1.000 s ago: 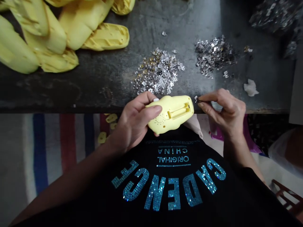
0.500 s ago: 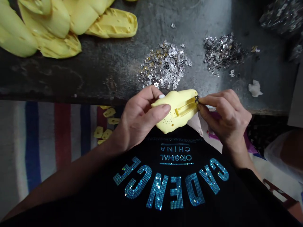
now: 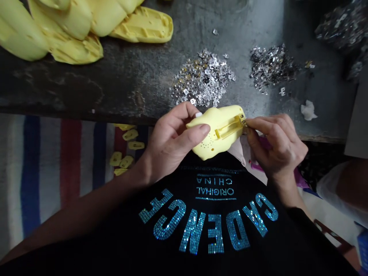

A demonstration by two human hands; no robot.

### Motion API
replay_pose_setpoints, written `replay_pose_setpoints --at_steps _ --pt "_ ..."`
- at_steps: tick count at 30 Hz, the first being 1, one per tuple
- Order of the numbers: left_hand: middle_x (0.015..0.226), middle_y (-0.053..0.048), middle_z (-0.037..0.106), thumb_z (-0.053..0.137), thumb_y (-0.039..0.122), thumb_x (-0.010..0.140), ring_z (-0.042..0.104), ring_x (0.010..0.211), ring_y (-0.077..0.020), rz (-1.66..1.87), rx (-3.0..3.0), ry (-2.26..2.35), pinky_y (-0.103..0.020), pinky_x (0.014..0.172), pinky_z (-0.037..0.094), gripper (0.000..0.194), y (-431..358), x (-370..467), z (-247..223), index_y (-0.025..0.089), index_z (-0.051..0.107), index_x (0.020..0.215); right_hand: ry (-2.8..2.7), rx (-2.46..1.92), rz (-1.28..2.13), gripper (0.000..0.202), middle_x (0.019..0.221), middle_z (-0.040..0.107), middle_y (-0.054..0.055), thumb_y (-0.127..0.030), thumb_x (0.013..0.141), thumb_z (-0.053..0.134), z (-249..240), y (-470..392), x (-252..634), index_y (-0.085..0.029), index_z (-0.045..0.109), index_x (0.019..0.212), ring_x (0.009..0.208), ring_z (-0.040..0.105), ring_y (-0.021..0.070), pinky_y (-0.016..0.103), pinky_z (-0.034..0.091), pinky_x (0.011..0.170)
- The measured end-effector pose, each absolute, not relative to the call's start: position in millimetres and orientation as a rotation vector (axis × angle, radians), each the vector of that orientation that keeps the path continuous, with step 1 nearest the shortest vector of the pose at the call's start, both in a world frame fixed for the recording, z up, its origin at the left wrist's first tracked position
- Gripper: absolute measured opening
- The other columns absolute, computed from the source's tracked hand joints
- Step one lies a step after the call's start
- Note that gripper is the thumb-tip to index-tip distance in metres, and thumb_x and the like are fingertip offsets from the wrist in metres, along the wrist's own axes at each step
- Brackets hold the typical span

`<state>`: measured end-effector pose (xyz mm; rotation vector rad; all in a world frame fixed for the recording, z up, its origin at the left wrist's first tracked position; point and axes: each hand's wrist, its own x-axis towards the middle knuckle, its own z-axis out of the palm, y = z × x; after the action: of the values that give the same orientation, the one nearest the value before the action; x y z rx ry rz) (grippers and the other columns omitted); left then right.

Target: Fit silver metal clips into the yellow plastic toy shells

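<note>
One yellow plastic shell [image 3: 222, 128], the landmark: in front of me, at the near edge of the table [image 3: 126, 80], its slotted compartment facing up. My left hand [image 3: 175, 142]: on the shell's left end, thumb across the top, fingers closed round it. My right hand [image 3: 276, 142]: at its right end, thumb and forefinger pinching a small metal contact [image 3: 243, 120] against the compartment's end. Beyond the shell: one heap of metal pieces [image 3: 205, 78]; beyond and right, a darker heap [image 3: 273, 67].
</note>
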<state>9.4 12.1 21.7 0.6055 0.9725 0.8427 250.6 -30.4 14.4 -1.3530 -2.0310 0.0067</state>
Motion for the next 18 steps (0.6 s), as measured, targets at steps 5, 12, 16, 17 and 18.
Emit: replay_pose_setpoints --at_steps 5,12,16,17,18 --pt "0.076 0.002 0.07 0.09 0.028 0.083 0.061 0.062 -0.0123 0.861 0.589 0.944 -0.021 0.058 0.05 0.024 12 9 21 0.021 0.068 0.089 -2.045 -1.392 0.001 0.039 0.113 0.088 0.004 -0.007 0.104 0.077 14 -35 249 -0.032 0.079 0.134 0.091 0.078 0.0254 0.045 0.065 0.085" --pt "0.076 0.003 0.065 0.088 0.03 0.087 0.057 0.063 -0.0121 0.855 0.671 0.954 -0.021 0.059 0.049 0.023 9 4 21 0.022 0.067 0.091 -1.945 -1.39 0.076 0.036 0.11 0.087 0.003 -0.009 0.105 0.075 19 -32 249 -0.035 0.082 0.13 0.092 0.078 0.0238 0.045 0.066 0.084" --pt "0.076 0.004 0.064 0.09 0.03 0.09 0.056 0.065 -0.0116 0.867 0.762 0.934 -0.021 0.059 0.047 0.026 6 1 23 0.023 0.065 0.092 -1.776 -1.435 0.57 0.026 0.114 0.085 0.004 -0.028 0.103 0.086 19 -18 261 -0.034 0.083 0.128 0.096 0.079 0.024 0.043 0.066 0.08" --pt "0.077 0.003 0.065 0.09 0.03 0.091 0.056 0.065 -0.0114 0.859 0.804 0.94 -0.022 0.06 0.047 0.026 5 0 23 0.023 0.065 0.093 -1.744 -1.433 0.727 0.03 0.117 0.086 0.005 -0.033 0.101 0.089 18 -13 264 -0.035 0.083 0.13 0.097 0.08 0.0248 0.042 0.067 0.079" --pt "0.079 0.004 0.066 0.09 0.031 0.093 0.057 0.066 -0.0111 0.851 0.862 0.937 -0.022 0.06 0.046 0.027 3 -1 23 0.023 0.065 0.094 -1.713 -1.422 0.859 0.034 0.119 0.086 0.005 -0.037 0.099 0.092 18 -9 267 -0.036 0.083 0.131 0.096 0.08 0.0253 0.042 0.069 0.079"
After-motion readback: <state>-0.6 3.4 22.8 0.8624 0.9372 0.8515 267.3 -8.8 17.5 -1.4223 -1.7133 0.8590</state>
